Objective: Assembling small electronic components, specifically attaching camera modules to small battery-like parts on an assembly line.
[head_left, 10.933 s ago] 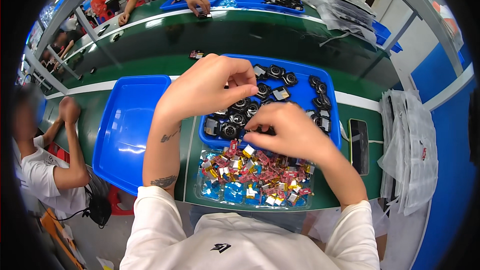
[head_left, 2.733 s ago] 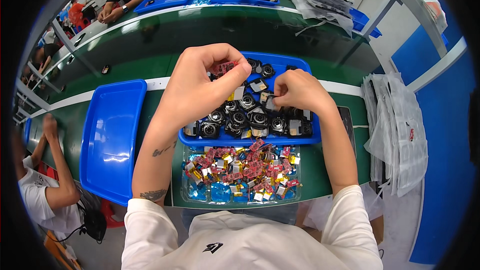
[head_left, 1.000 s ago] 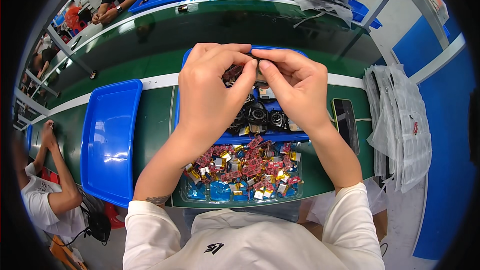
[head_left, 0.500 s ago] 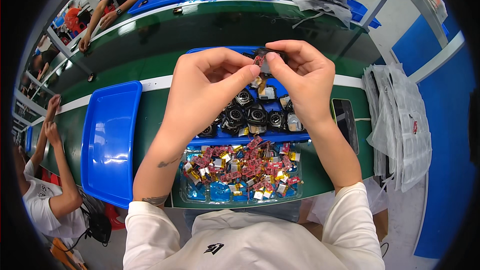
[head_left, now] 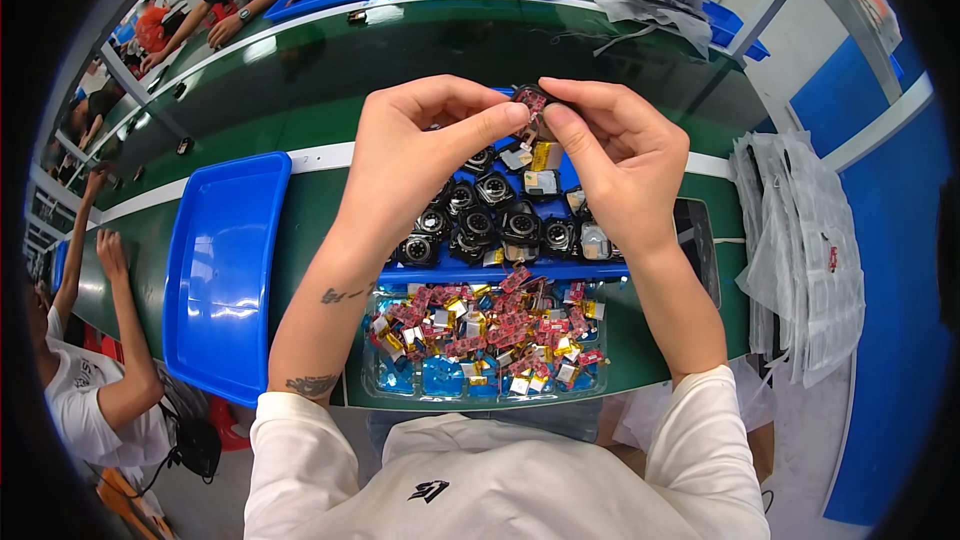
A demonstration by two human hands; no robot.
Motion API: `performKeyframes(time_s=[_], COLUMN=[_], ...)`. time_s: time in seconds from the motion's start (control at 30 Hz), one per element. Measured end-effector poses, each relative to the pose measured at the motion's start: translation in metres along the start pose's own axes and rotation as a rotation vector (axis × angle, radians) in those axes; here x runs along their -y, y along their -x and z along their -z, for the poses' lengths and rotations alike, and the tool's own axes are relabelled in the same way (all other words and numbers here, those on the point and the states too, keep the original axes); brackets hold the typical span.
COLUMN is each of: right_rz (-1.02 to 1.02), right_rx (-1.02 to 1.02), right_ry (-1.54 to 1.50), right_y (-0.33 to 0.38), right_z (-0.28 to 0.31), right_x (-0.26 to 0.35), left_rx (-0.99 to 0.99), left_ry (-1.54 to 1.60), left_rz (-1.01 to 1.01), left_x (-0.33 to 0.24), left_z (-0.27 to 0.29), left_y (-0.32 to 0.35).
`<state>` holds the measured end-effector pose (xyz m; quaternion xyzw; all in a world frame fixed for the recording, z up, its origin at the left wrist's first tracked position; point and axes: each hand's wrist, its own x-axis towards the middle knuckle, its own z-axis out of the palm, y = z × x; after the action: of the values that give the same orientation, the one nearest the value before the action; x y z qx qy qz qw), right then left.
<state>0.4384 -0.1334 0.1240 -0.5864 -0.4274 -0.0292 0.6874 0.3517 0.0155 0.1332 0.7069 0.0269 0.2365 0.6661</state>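
Above the far part of a blue tray (head_left: 470,274), both my hands hold up one small black watch case (head_left: 546,92) with a red circuit board (head_left: 531,100) in its opening. My left hand (head_left: 425,145) pinches the case's left edge, thumb against the board's side. On the other edge, my right hand (head_left: 628,155) grips with thumb and fingers. A yellow and silver piece (head_left: 545,156) shows just below; whether it hangs from the board I cannot tell. Several black watch cases (head_left: 494,188) with round backs lie in the tray beneath my hands.
Nearest me, a clear plastic tray (head_left: 375,380) holds a heap of red boards with small batteries (head_left: 510,325). An upright-turned blue tray (head_left: 222,280) lies left. A phone (head_left: 697,250) and stacked translucent bags (head_left: 800,240) are at right. Co-workers sit across the bench and at left.
The red board has come further over the watch case and now faces up in it. Both hands have shifted slightly, and my view has moved a little.
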Motion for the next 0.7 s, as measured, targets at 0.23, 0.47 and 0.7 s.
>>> performKeyframes(time_s=[0.23,0.47,0.7], right_rz=[-0.087,0.083,-0.012], right_rx=[0.043,0.420,1.128], right_ry=[0.022,0.413,0.681], right_y=[-0.006,-0.003,0.016], right_z=[0.001,0.006,0.009], right_x=[-0.011,-0.006,-0.001], left_rx=[-0.052,-0.667,-0.762], left_ry=[-0.231,-0.245,-0.464], left_rz=[-0.091,0.051,0.436], left_x=[0.010,0.096,0.168], left_z=[0.012,0.121,0.162], left_y=[-0.017,-0.081,-0.094])
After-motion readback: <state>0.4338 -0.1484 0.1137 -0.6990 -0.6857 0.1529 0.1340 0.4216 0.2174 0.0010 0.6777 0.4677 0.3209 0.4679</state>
